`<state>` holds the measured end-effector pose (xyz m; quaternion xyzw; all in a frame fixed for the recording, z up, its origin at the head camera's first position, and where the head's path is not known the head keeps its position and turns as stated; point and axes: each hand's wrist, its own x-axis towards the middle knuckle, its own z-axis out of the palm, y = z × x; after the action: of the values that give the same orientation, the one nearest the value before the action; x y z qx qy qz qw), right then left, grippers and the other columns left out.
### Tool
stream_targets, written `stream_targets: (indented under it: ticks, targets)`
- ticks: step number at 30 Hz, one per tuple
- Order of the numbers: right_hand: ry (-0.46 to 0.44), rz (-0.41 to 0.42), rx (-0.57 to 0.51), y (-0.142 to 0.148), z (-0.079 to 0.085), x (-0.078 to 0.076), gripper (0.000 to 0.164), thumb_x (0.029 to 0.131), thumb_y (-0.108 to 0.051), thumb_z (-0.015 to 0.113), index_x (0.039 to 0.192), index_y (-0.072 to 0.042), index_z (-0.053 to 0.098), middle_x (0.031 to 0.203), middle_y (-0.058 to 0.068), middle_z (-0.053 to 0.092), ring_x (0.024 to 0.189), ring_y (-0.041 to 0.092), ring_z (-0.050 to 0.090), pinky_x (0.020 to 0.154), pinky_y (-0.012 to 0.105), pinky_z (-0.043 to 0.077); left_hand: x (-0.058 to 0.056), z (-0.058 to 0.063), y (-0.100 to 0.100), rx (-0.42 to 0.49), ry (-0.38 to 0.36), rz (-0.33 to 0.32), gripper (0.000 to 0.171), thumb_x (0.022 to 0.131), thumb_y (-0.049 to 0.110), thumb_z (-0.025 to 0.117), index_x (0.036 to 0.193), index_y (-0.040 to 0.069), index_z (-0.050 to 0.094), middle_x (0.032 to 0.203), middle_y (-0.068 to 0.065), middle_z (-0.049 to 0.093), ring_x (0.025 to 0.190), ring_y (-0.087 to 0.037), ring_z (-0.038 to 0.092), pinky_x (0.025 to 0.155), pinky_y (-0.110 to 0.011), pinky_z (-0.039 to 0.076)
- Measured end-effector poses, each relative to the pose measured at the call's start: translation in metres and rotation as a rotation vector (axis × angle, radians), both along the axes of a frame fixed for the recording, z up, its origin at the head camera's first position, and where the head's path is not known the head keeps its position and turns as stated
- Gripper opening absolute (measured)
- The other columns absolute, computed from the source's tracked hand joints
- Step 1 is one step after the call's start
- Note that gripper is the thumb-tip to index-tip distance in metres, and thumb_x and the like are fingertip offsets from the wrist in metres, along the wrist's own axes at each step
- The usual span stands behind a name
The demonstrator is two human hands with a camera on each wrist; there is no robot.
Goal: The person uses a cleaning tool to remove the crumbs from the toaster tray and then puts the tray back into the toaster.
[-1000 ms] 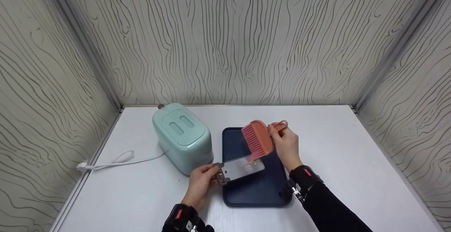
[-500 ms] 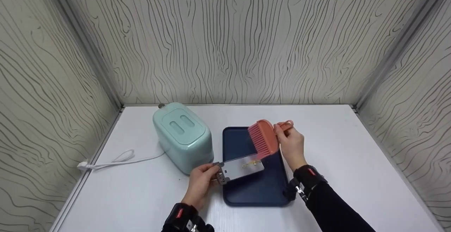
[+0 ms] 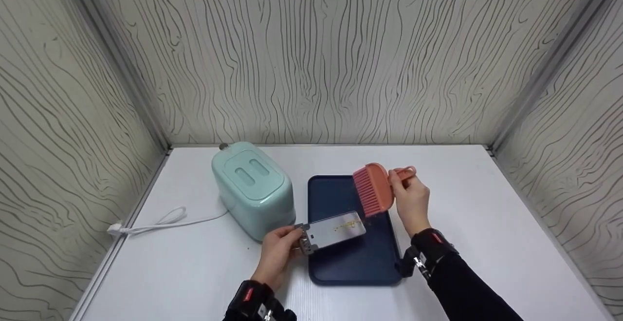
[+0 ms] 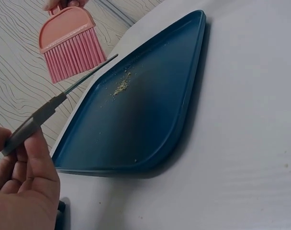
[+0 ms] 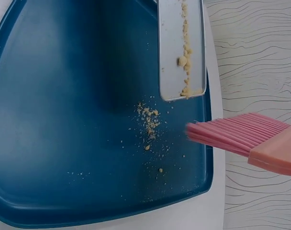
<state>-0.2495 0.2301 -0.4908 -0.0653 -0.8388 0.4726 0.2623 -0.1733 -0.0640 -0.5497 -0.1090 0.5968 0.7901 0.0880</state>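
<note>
Finding a red tag (image 3: pixel 248 293) on the black left wrist strap (image 3: pixel 258 288), with pale lettering too small to read; seeing a similar illegible tag on the right wrist strap (image 3: pixel 426 243).

Clamping the dark grey, notched end piece (image 4: pixel 46 113) of a flat plate (image 3: pixel 326 233) between thumb and fingers of the left hand (image 3: pixel 277 253). Holding the smooth, pale, metallic-looking plate above the tray (image 3: pixel 353 270), from the grip at the left edge toward the right edge. Noting yellow crumbs (image 5: pixel 186 60) strung in an uneven line along the plate toward its rounded free end, away from the gripping fingers.

Recording the tray as dark blue, smooth and rectangular, with a low rim and rounded corners, lying on the white surface (image 3: pixel 462 194). Finding scattered crumbs and fine dust in it too, just past the plate's free end, near the right edge.

Gripping the looped handle of an orange brush (image 3: pixel 383 184) in the closed fingers of the right hand (image 3: pixel 412 206). Holding its pink bristles (image 5: pixel 236 134) near the tray's far right corner, just beside the plate but apart from it.

Seeing toward the surface's far left corner a glossy mint-green appliance (image 3: pixel 253 184) with two slot-shaped marks on top, and a white cord (image 3: pixel 175 224) trailing to a plug (image 3: pixel 116 229) at the left edge. Viewing beyond the far edge a pale panel (image 3: pixel 311 67) patterned with dark wood-grain lines.
</note>
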Motion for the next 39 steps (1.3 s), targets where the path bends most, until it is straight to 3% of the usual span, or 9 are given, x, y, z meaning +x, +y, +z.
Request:
stream_targets:
  ticks: [5,12,22,29,39]
  targets:
    - [0.009,0.028,-0.055,-0.008,0.009,0.007,0.028,0.102,-0.028,0.064,0.104,-0.001,0.072,0.084,0.012,0.072,0.067,0.008,0.059,0.059,0.017,0.045,0.000,0.000,0.001,0.002,-0.013,-0.003,0.039,0.096,0.014,0.067,0.126,-0.010,0.061,0.096,-0.008,0.070,0.080,-0.014,0.065,0.070,-0.028,0.055]
    - [0.023,0.145,-0.180,-0.031,0.019,0.020,0.029,0.102,-0.032,0.064,0.105,-0.004,0.072,0.081,0.011,0.070,0.065,0.016,0.062,0.056,0.020,0.048,-0.001,-0.002,0.003,0.006,-0.018,-0.005,0.042,0.096,0.014,0.067,0.128,-0.012,0.059,0.097,-0.009,0.069,0.080,-0.015,0.065,0.071,-0.028,0.056]
    - [-0.061,0.289,-0.343,-0.074,0.028,0.037,0.028,0.100,-0.031,0.067,0.108,-0.004,0.072,0.076,0.005,0.065,0.064,0.011,0.058,0.057,0.023,0.048,-0.001,-0.001,0.004,0.000,-0.021,-0.005,0.043,0.095,0.015,0.067,0.128,-0.012,0.059,0.097,-0.009,0.069,0.079,-0.015,0.064,0.070,-0.027,0.055]
    - [-0.083,0.365,-0.349,-0.085,0.022,0.043,0.028,0.102,-0.032,0.065,0.109,-0.005,0.070,0.082,0.010,0.070,0.068,0.015,0.065,0.060,0.026,0.055,0.000,0.002,0.005,0.005,-0.012,-0.006,0.040,0.096,0.015,0.067,0.125,-0.011,0.061,0.093,-0.007,0.069,0.077,-0.014,0.064,0.068,-0.027,0.055]
    - [-0.069,0.364,-0.294,-0.084,0.010,0.044,0.025,0.103,-0.027,0.064,0.114,-0.005,0.070,0.086,0.010,0.071,0.069,0.015,0.065,0.058,0.024,0.051,0.001,0.004,0.005,0.023,-0.026,-0.010,0.040,0.095,0.013,0.067,0.126,-0.012,0.060,0.094,-0.006,0.067,0.078,-0.013,0.063,0.069,-0.025,0.054]
